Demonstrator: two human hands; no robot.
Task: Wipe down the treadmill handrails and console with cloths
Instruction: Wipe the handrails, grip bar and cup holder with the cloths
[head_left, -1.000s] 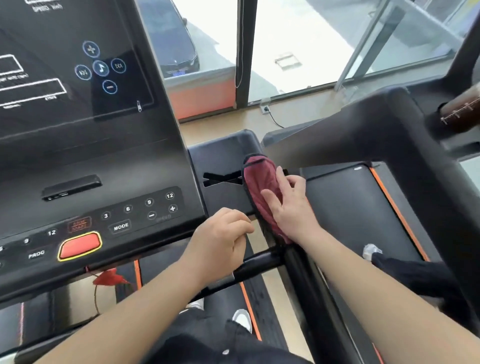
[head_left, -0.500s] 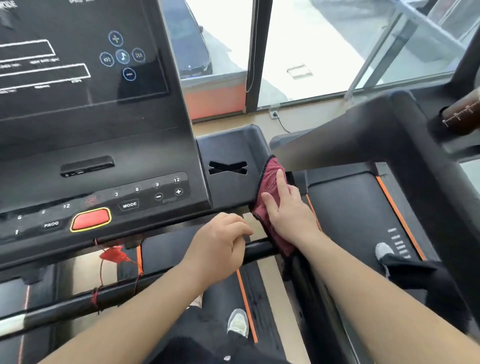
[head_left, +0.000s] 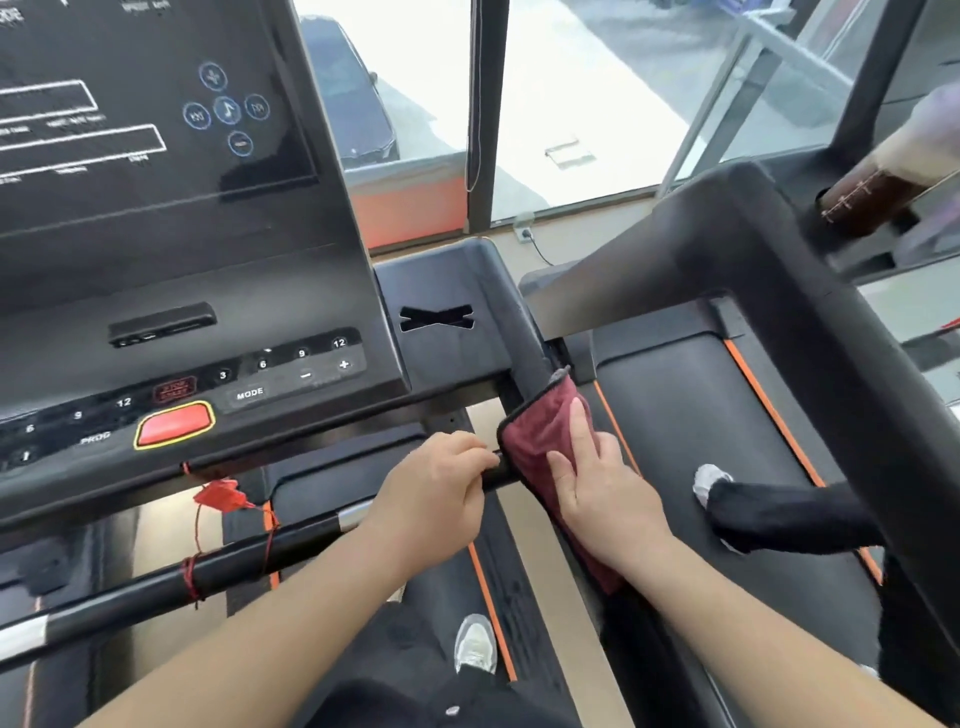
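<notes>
At the right end of a treadmill's console (head_left: 156, 270), a person presses a dark red cloth (head_left: 535, 441) against the black side handrail (head_left: 527, 343) with the right hand (head_left: 602, 488). Its fingers (head_left: 583, 431) lie straight and spread flat on the fabric, gripping nothing. The cloth drapes over the rail where it meets the front bar (head_left: 234, 566), and its near end disappears under the wrist. The left hand (head_left: 436, 493) sits just beside the cloth, its fingers (head_left: 470, 457) clenched round the front bar, knuckles up.

On the near edge of the console a red stop button (head_left: 174, 423) with a yellow border sits among keys marked MODE and PROG. Above them is a dark screen with faint white outlines and round music icons. A red safety clip (head_left: 221, 493) hangs under the console on a red cord tied round the front bar further left. Between console and handrail lies a black panel (head_left: 436, 291) with an X-shaped slot. A pale shoe (head_left: 475, 644) shows below the bar, near the person's dark trousers.

To the right stands a second treadmill with an orange-edged belt (head_left: 670, 405), on which rest a dark-trousered leg (head_left: 779, 514) and a white shoe. On the far side, a window looks out on a dark parked car (head_left: 353, 104).
</notes>
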